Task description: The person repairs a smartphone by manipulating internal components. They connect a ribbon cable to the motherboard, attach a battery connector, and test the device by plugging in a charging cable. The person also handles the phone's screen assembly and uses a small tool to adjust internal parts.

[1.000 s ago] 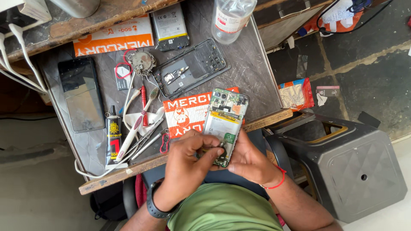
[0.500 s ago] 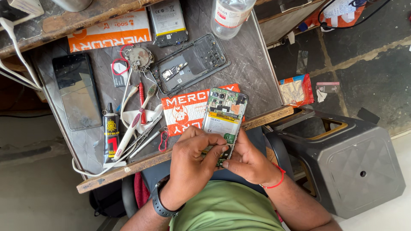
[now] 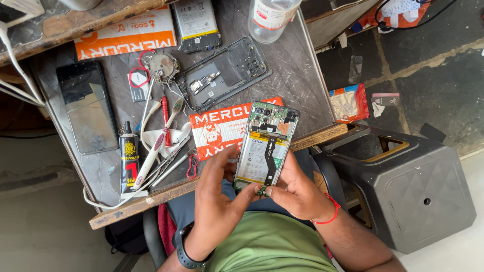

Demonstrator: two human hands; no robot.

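I hold an opened phone with its back off, showing the green circuit board, battery and flex cable, tilted over the table's front edge. My left hand, with a black watch on the wrist, grips its lower left side. My right hand, with a red thread on the wrist, holds the lower right side, and its thumb presses at the phone's bottom end. Under the phone lies an orange printed packet.
On the grey table lie a black phone back frame, a loose battery, a dark screen panel, a glue tube, a toothbrush, a red screwdriver and a clear bottle. A black plastic stool stands to the right.
Both hands still hold the opened phone in much the same spot. My fingers have shifted toward its bottom end, and the view has drifted slightly.
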